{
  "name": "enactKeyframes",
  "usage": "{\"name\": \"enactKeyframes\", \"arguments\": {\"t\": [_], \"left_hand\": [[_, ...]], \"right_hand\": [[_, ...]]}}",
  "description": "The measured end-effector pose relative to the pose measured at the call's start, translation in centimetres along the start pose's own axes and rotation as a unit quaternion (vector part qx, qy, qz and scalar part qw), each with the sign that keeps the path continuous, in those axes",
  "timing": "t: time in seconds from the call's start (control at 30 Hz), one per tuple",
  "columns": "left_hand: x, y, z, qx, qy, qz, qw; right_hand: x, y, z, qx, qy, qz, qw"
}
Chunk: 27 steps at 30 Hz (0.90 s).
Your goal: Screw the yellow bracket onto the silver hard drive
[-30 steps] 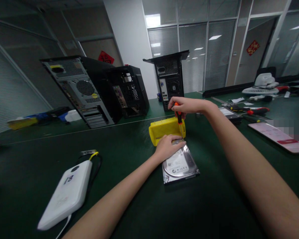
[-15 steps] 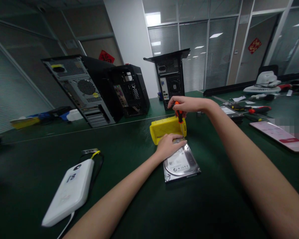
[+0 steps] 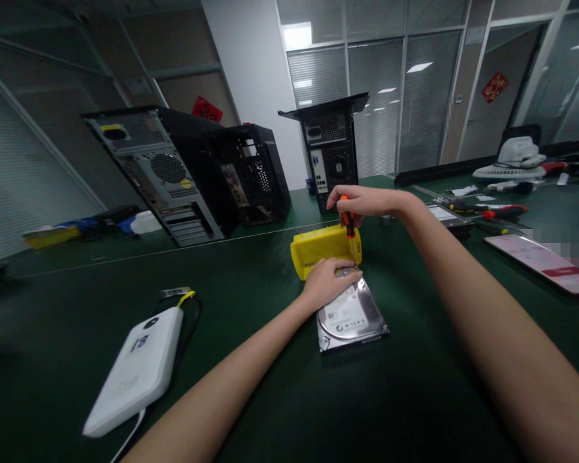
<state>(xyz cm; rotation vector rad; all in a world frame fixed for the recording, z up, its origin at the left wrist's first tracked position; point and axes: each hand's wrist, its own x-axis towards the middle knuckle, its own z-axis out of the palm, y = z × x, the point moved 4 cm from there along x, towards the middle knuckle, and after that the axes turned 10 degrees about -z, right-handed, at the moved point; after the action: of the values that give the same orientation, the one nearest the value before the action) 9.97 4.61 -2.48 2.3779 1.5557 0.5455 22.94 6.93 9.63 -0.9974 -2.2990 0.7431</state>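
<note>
The hard disk drive [image 3: 354,315] lies label side up on the green tabletop [image 3: 405,386], right of the scene's middle, with its far end close to a yellow plastic box [image 3: 318,251]. Whether drive and box touch cannot be determined.

The left hand [image 3: 327,283] rests across the drive's far part, palm down, fingers extended and thumb over the top cover. Whether the fingers also grip an edge cannot be established.

The right hand [image 3: 351,202] is closed around the orange and black handle of a screwdriver [image 3: 350,225]. The shaft is nearly upright, pointing down to the far right corner of the drive, in front of the box. The contact at the tip is too small to confirm.

Left of the drive, and well apart from it, lies a white handheld device [image 3: 137,370], marked "18", with a white cable [image 3: 134,432] at its near end. To the right lies a smartphone [image 3: 535,260], screen up; pliers [image 3: 502,209] with red and black handles lie on the far side of it.

Farther back stand a large computer tower [image 3: 166,177] on the left, an opened black computer case [image 3: 251,173] beside it, and another computer tower [image 3: 330,157] behind the right hand.
</note>
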Motion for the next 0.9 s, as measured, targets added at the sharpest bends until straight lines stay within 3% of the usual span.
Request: {"name": "enactKeyframes", "arguments": {"t": [0.4,0.63,0.9], "left_hand": [[-0.1,0.2,0.0,-0.003,-0.004,0.000,1.000],[-0.4,0.5,-0.4,-0.003,-0.012,-0.009,1.000],[-0.3,0.5,-0.3,0.006,-0.012,-0.019,1.000]], "right_hand": [[0.9,0.9,0.4,-0.007,0.026,-0.041,0.999],[0.2,1.2,-0.6,-0.021,0.047,-0.007,0.999],[0.1,-0.6,-0.3,-0.038,-0.028,-0.074,0.996]]}}
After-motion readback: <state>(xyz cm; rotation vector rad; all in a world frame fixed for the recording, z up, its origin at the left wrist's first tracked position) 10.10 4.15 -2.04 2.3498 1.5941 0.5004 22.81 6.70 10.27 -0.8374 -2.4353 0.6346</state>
